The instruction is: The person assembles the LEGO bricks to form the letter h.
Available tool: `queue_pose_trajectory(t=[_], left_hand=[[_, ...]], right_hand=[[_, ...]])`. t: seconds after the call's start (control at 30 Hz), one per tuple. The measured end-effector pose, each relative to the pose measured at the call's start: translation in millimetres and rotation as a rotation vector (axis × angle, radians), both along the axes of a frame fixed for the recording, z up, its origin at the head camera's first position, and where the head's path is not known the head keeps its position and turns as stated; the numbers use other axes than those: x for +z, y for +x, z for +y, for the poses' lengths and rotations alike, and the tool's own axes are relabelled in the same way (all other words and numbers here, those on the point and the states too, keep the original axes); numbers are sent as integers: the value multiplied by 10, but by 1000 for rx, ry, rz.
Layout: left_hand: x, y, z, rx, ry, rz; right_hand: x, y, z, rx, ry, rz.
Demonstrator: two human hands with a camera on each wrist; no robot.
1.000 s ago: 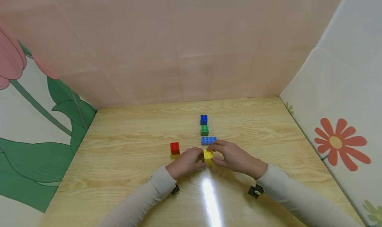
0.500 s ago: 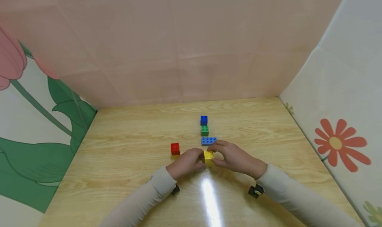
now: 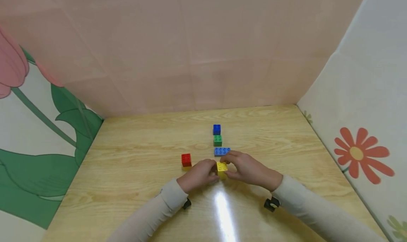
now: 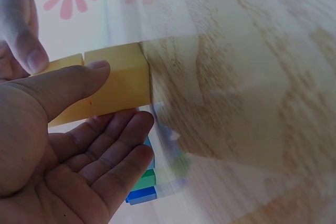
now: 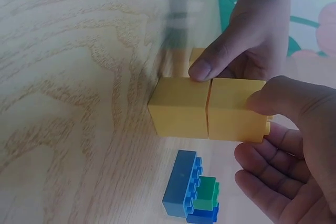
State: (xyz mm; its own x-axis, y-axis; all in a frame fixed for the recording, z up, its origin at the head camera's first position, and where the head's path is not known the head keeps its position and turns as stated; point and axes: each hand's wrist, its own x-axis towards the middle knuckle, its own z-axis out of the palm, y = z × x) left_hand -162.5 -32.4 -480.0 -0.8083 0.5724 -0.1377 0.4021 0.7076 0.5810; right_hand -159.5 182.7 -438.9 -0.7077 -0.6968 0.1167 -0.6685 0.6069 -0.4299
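Two yellow bricks (image 3: 222,166) joined together stand on the wooden table (image 3: 133,178) between my hands. My left hand (image 3: 210,170) holds them from the left, its thumb (image 4: 63,87) lying on one yellow brick (image 4: 118,85) with the fingers (image 4: 110,150) spread beside it. My right hand (image 3: 231,167) holds them from the right, its thumb (image 5: 278,98) on the other yellow brick (image 5: 236,108). The left hand's thumb tip (image 5: 205,66) presses the neighbouring yellow brick (image 5: 181,106).
A red brick (image 3: 186,159) stands just left of my hands. Behind them lie a light blue long brick (image 3: 222,151), a green brick (image 3: 217,140) and a dark blue brick (image 3: 217,129) in a row. Patterned walls close in the table on three sides.
Both hands stay on the yellow bricks at the same spot. The right hand's fingers have closed in slightly over them.
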Motion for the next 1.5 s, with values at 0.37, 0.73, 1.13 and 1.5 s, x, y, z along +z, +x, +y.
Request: queue_pose_trajectory(t=[0.37,0.73,1.13,1.5], left_hand=[[-3,-7,-9,10,4,-17],[-21,-18,1,24,-12,-31],[-40,-13,4,11,9,22],[-19,37,14,19,9,13]], right_hand=[[-44,-34,-2,2,-18,-6],[-30,-28,-8,38,-21,42],[-44,-9,-13,56,-38,95],[-23,21,-32,39,16,109]])
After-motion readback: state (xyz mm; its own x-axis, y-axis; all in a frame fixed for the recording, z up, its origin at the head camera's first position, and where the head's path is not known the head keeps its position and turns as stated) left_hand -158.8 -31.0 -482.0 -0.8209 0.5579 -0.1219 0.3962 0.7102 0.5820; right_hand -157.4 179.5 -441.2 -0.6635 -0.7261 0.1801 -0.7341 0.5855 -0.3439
